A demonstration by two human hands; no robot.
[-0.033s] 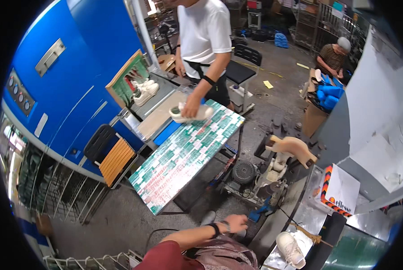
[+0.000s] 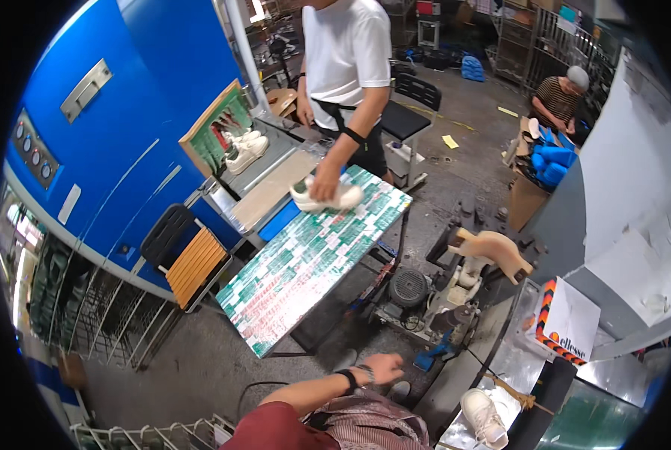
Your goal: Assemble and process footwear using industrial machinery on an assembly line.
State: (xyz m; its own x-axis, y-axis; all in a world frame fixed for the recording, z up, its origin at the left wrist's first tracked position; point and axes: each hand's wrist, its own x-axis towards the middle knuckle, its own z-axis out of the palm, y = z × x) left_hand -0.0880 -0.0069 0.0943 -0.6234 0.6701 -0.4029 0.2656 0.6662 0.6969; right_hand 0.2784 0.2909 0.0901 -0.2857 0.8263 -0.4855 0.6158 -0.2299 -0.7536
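Note:
My left hand (image 2: 384, 368), below a maroon sleeve and a black wristband, hangs over the floor in front of my striped apron. Its fingers are loosely bent, thumb apart, and nothing shows in them. My right hand is out of view. To the right, a white lace-up shoe (image 2: 484, 417) lies on a metal bench (image 2: 455, 433). Across from me, a co-worker's hand (image 2: 325, 184) grips a white shoe (image 2: 346, 197) from above at the far end of a green-and-white patterned tabletop (image 2: 290, 289).
A machine with a motor (image 2: 408, 287) and a curved tan pad (image 2: 493, 251) stands right of the table. A box (image 2: 568, 319) sits on the bench. At left are a blue cabinet (image 2: 148, 112), a slatted chair (image 2: 196, 266) and wire racks. Another person sits far right.
My left hand has drawn slightly left and up. The co-worker's hand and the shoe appear a little to the right, as does most of the scene with a small shift of view.

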